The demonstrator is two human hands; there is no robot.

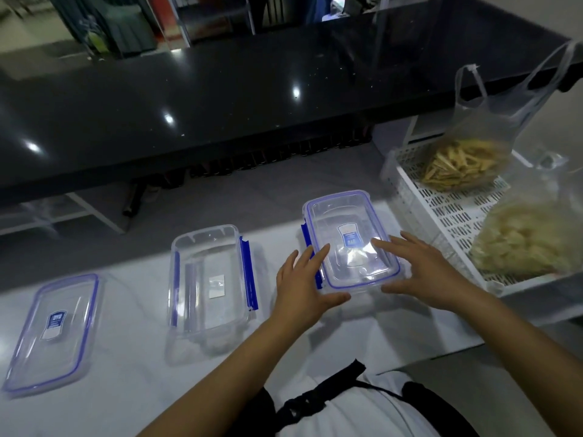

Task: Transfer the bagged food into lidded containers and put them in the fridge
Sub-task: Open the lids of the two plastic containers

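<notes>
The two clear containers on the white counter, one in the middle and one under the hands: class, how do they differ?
The middle container stands open and lidless; the right container wears its blue-rimmed lid. Nobody touches the middle container, while the left hand and right hand rest with straight fingers on the right container. Both are clear, rectangular, blue-clipped and hold no food.

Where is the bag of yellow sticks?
In the head view, the clear plastic bag of yellow food sticks sits far right, at the back of the white slotted tray, behind the other clear bag of pale food.

Glossy black counter (220,99), grey floor (252,197)
</notes>
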